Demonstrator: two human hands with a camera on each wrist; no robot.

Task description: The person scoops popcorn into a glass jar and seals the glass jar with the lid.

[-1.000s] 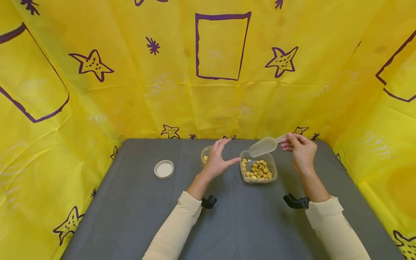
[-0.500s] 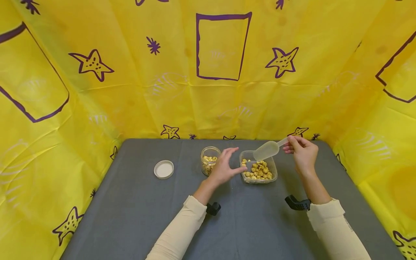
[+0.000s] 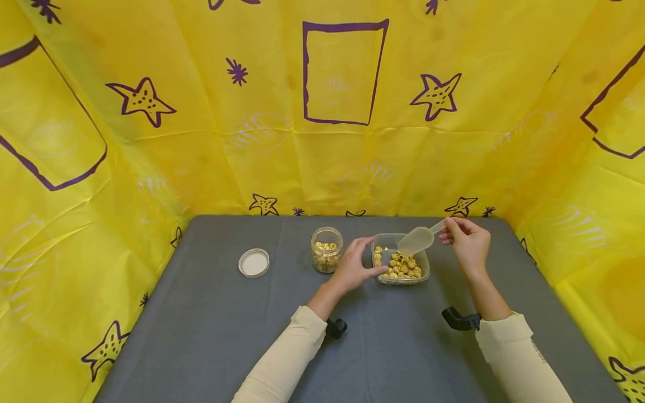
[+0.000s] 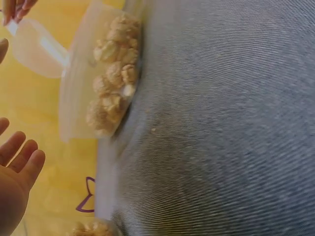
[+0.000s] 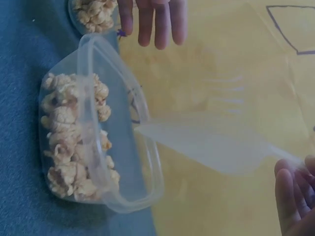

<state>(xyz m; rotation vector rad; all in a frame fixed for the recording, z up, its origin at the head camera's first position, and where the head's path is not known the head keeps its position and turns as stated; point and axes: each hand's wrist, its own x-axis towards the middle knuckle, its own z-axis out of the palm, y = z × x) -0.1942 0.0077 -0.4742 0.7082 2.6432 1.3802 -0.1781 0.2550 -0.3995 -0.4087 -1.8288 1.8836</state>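
With our right hand (image 3: 467, 244) we pinched the scoop (image 3: 416, 240) by its handle, its bowl tilted over the tub (image 3: 426, 269) of popcorn (image 3: 403, 266). Our left hand (image 3: 353, 269), fingers spread and holding nothing, hovered just beside the tub's nine o'clock side; beyond, also toward nine, stood the jar (image 3: 313, 258).

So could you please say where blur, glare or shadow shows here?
Head view: mostly sharp, with a soft shadow on the gray tablecloth beside the right sleeve; left wrist view: popcorn softly blurred, a bright streak on the plastic scoop; right wrist view: hazy, the scoop pale against the yellow backdrop.
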